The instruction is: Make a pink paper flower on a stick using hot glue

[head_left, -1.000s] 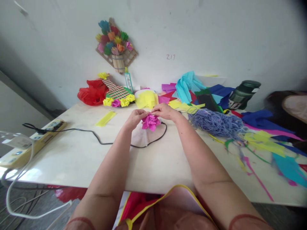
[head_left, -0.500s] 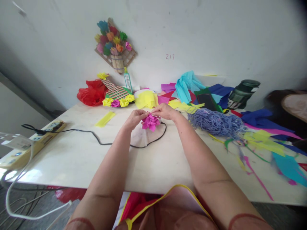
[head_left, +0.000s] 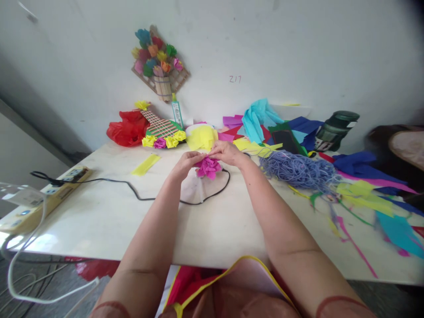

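Note:
A magenta paper flower (head_left: 209,168) is pinched between both my hands above the middle of the white table (head_left: 218,234). My left hand (head_left: 189,164) grips its upper left edge, the fingertips close to those of the other hand. From the right, my right hand (head_left: 225,153) is closed on the top edge of the same flower. Where exactly the fingertips press is partly hidden. Below the flower a translucent glue stick (head_left: 201,192) shows, with a black cord (head_left: 225,187) looping around beside it.
Left lie a power strip (head_left: 62,192) and a yellow paper strip (head_left: 146,164). Behind stand a flower-trimmed stick craft (head_left: 162,129), a glue bottle (head_left: 177,113) and crumpled coloured paper (head_left: 260,119). To the right are purple yarn (head_left: 298,170), a dark green jar (head_left: 336,130) and paper scraps.
Both hands stay in nearly the same place on the magenta flower. The fingers and the flower have shifted only slightly.

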